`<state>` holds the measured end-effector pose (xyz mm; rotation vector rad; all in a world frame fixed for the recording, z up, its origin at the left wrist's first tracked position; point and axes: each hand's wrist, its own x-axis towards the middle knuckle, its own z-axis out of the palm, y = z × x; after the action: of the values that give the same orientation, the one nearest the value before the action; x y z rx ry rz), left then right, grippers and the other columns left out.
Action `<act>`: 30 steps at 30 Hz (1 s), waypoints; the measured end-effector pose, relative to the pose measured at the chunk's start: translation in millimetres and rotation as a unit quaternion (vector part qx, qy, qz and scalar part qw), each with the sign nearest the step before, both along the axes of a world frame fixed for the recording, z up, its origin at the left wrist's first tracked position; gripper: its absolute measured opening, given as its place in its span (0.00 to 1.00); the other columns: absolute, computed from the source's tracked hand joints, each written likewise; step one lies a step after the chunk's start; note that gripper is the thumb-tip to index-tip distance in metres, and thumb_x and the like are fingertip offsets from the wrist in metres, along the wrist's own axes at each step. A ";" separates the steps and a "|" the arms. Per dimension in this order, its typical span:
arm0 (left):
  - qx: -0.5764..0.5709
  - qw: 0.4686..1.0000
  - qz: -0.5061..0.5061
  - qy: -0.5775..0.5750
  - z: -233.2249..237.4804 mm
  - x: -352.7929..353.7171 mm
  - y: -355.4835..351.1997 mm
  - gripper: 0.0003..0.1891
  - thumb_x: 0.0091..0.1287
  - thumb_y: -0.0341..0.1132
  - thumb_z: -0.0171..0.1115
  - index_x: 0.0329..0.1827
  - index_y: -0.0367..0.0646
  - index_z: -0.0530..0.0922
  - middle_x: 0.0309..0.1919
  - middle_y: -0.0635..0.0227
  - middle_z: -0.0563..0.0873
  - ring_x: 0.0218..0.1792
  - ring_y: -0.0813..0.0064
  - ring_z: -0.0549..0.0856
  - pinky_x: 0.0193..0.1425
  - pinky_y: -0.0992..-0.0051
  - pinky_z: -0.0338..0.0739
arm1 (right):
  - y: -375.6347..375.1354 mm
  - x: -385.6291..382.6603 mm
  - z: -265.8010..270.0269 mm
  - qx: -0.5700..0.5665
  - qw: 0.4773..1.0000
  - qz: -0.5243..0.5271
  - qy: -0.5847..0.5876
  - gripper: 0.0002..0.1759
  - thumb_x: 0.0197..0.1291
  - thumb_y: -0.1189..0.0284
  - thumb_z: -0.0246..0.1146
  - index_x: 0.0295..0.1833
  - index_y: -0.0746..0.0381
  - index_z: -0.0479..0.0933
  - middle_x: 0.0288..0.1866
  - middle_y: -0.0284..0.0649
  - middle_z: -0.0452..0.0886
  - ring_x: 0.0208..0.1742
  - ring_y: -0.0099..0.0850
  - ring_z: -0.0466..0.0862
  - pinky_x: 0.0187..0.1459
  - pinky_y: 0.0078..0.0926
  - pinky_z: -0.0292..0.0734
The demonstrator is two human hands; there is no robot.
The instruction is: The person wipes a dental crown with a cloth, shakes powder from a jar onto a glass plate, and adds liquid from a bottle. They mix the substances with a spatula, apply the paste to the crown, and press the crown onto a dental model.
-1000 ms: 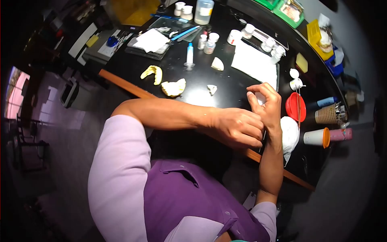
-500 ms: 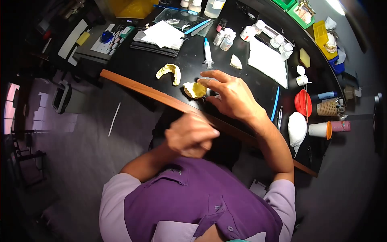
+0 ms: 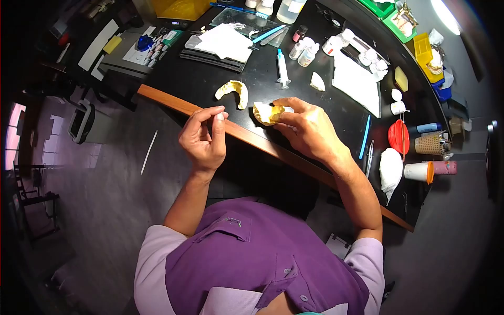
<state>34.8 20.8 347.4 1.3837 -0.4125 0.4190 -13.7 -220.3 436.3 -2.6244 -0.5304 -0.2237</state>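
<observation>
My right hand [image 3: 311,128] has its thumb and fingers closed on a small yellow-and-white dental plaster cast [image 3: 262,113] near the table's front edge. My left hand [image 3: 203,137] is raised beside the wooden edge, palm turned up, thumb and fingertips drawn together in a pinch. Whatever may be between those fingertips is too small to make out. Behind the left hand lies a yellowish horseshoe-shaped dental cast [image 3: 234,90], touched by neither hand. Further back are a syringe with a blue tip [image 3: 282,71] and a pale wedge-shaped plaster piece [image 3: 317,82].
White paper [image 3: 226,42] covers a dark pad at the back left. Small bottles [image 3: 307,54] stand behind the syringe. A white sheet [image 3: 357,84], a blue stick [image 3: 364,137], a red bowl [image 3: 398,136] and a white cup with orange rim [image 3: 419,171] are on the right.
My left hand has moved left and up, turning from a blurred fist to a palm-up pinch. My right hand has closed on the cast. The whole view has shifted slightly.
</observation>
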 end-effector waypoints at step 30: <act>0.192 0.951 0.182 -0.162 24.7 38.5 -30.4 0.07 0.71 0.18 0.67 0.48 0.35 0.89 0.39 0.61 0.91 0.39 0.66 0.87 0.43 0.69 0.81 | -261.8 154.1 185.7 -0.072 0.900 -0.339 -0.264 0.14 0.67 0.67 0.75 0.54 0.62 0.92 0.35 0.37 0.91 0.39 0.28 0.90 0.44 0.30 0.82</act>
<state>73.3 -9.6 372.1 1.7849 -0.5273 0.9147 140.4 -482.0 622.0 -2.7801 0.2552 -1.1751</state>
